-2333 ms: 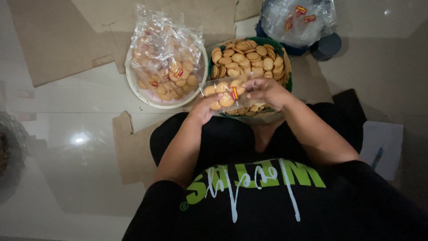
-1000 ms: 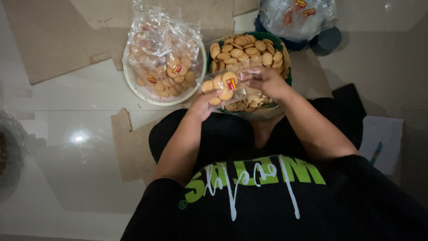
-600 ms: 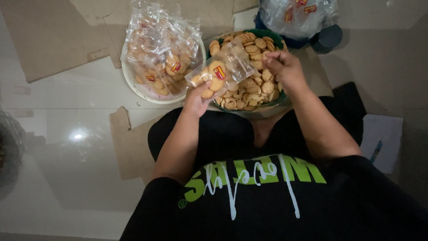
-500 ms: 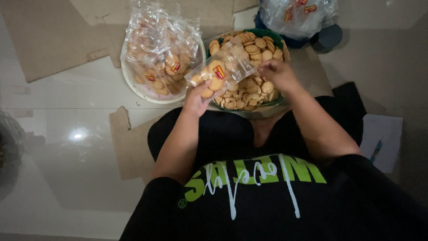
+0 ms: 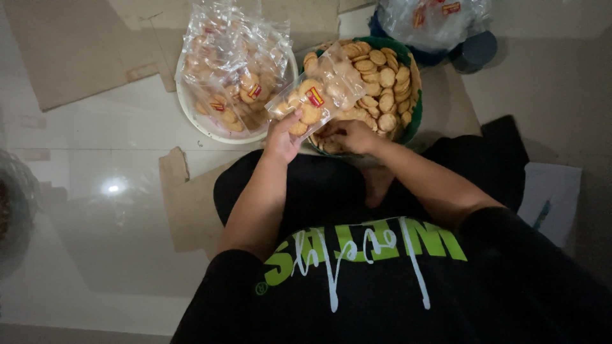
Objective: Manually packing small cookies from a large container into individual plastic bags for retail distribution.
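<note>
The left hand [image 5: 282, 135] grips the lower end of a clear, crinkly plastic bag [image 5: 319, 95] of round tan biscuits, its long axis slanting up and to the right above the green bowl [image 5: 413, 111]. The right hand [image 5: 349, 135], fingers curled, rests among loose biscuits [image 5: 382, 76] at the bowl's near edge. Filled packets [image 5: 233, 70] heap in the white bowl [image 5: 191, 114] on the glossy floor [image 5: 95, 159].

Right hand's fingers [image 5: 331, 132] hidden under the clear biscuit bag [image 5: 319, 95].

Glossy pale tile floor [image 5: 95, 134], flattened cardboard [image 5: 76, 51], dim light.
</note>
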